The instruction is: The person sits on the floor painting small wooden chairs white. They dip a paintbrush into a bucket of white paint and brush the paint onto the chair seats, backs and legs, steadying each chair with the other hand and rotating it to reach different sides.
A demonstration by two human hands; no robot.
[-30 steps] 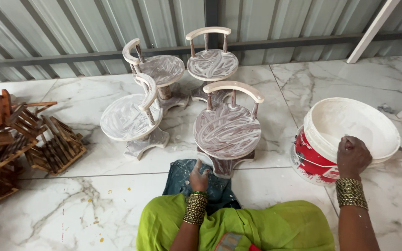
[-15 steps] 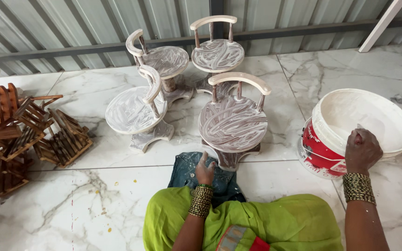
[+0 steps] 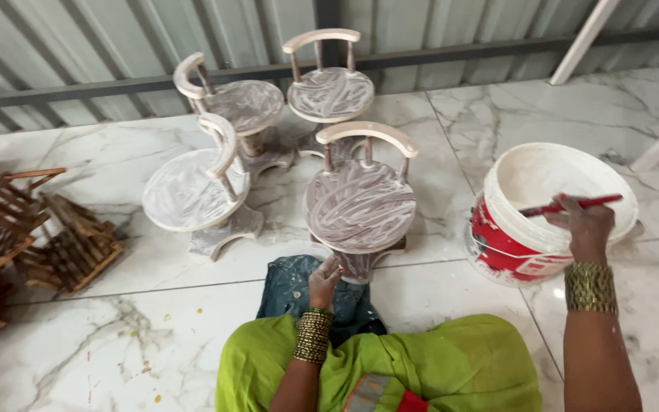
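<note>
Stools (image 3: 226, 152) beyond nearest stool (image 3: 360, 206), bucket (image 3: 497, 244) alongside.

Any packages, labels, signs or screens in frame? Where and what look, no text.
Paint bucket: on the marble floor at right, tilted, round, white rim and inside, red label wrap with a white band; right hand holds a red-handled brush over it.
No signs or screens in view.
</note>
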